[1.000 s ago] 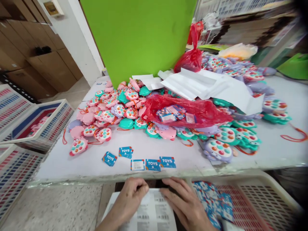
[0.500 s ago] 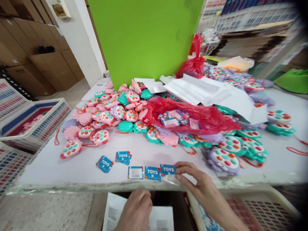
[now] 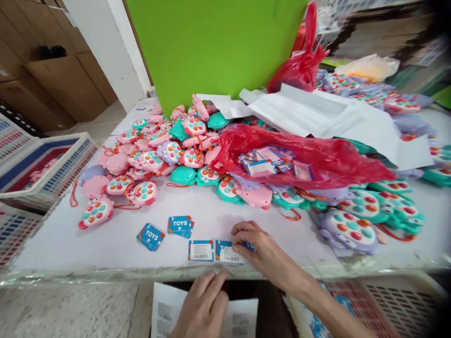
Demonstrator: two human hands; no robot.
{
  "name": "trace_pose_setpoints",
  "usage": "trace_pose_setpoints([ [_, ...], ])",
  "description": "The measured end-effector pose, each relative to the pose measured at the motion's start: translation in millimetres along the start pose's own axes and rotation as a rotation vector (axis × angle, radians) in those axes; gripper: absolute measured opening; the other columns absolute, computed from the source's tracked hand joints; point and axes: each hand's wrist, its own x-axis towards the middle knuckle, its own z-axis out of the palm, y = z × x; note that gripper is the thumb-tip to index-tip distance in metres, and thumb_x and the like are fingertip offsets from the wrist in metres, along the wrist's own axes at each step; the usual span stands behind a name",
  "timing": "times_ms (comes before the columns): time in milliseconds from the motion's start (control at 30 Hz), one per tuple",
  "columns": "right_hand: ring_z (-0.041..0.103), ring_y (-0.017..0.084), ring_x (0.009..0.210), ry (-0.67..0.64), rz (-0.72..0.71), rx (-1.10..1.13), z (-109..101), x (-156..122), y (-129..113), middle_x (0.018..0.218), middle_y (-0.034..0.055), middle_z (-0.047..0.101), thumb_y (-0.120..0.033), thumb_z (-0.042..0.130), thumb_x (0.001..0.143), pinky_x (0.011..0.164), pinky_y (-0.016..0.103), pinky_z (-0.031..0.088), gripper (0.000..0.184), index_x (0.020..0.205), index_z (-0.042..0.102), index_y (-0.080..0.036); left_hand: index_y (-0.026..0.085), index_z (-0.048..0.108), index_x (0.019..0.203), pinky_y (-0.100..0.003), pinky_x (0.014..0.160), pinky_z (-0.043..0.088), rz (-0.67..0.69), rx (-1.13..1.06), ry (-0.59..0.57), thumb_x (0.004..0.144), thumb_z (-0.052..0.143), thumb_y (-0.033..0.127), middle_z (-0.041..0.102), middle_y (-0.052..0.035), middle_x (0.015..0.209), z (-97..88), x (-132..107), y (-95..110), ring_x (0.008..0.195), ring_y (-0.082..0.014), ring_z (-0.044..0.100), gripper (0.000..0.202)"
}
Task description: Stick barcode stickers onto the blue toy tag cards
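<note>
My right hand (image 3: 262, 251) has its fingertips at the right end of a white barcode sticker (image 3: 230, 256), which lies over the lower part of a blue "TOYS" card (image 3: 220, 246). To the left, another card (image 3: 200, 243) carries a barcode sticker. A further blue card (image 3: 250, 246) is mostly hidden under my right hand. Below the table edge my left hand (image 3: 204, 303) is closed on a white sheet of barcode stickers (image 3: 164, 305). Two small groups of blue cards lie farther left: one tilted (image 3: 151, 237), one overlapping (image 3: 179, 226).
Pink, green and purple animal-shaped toys (image 3: 144, 162) are heaped behind the cards. An open red plastic bag (image 3: 338, 162) of cards lies on them, with white paper (image 3: 317, 115) behind. Plastic baskets stand left (image 3: 70, 164) and below right (image 3: 398, 300). A green panel (image 3: 218, 47) rises behind.
My right hand has moved left with the barcode sticker, from the right-hand card onto the middle card. My left hand stays at the sticker sheet. The view has shifted slightly.
</note>
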Motion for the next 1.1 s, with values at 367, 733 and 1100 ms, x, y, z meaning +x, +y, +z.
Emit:
trace_pose_setpoints([
  [367, 0.05, 0.02, 0.091, 0.017, 0.044, 0.014, 8.6, 2.5, 0.1, 0.09, 0.0033, 0.059, -0.011, 0.054, 0.08, 0.078, 0.033, 0.043, 0.017, 0.069, 0.062, -0.02, 0.014, 0.054, 0.067, -0.03, 0.073, 0.051, -0.036, -0.016, 0.023, 0.087, 0.025, 0.007, 0.062, -0.0097, 0.104, 6.7, 1.1, -0.7, 0.087, -0.0191, 0.054, 0.036],
  [733, 0.05, 0.02, 0.091, 0.039, 0.035, 0.04, 10.5, 1.6, 1.8, 0.089, 0.0033, 0.059, -0.011, 0.055, 0.081, 0.079, 0.032, 0.043, 0.017, 0.068, 0.062, -0.02, 0.014, 0.054, 0.066, -0.029, 0.073, 0.049, -0.048, -0.016, 0.062, 0.087, 0.024, 0.006, 0.063, -0.0092, 0.102, 13.9, 0.1, 1.1, 0.086, -0.0188, 0.052, 0.038],
  [1100, 0.049, 0.02, 0.091, 0.055, 0.022, 0.059, 11.6, -0.1, 4.4, 0.088, 0.0035, 0.058, -0.008, 0.055, 0.079, 0.077, 0.033, 0.043, 0.017, 0.068, 0.062, -0.019, 0.013, 0.057, 0.071, -0.032, 0.074, 0.05, -0.061, -0.061, 0.024, 0.086, 0.028, 0.008, 0.061, -0.0112, 0.108, 11.3, -2.1, 2.1, 0.088, -0.0208, 0.051, 0.032],
])
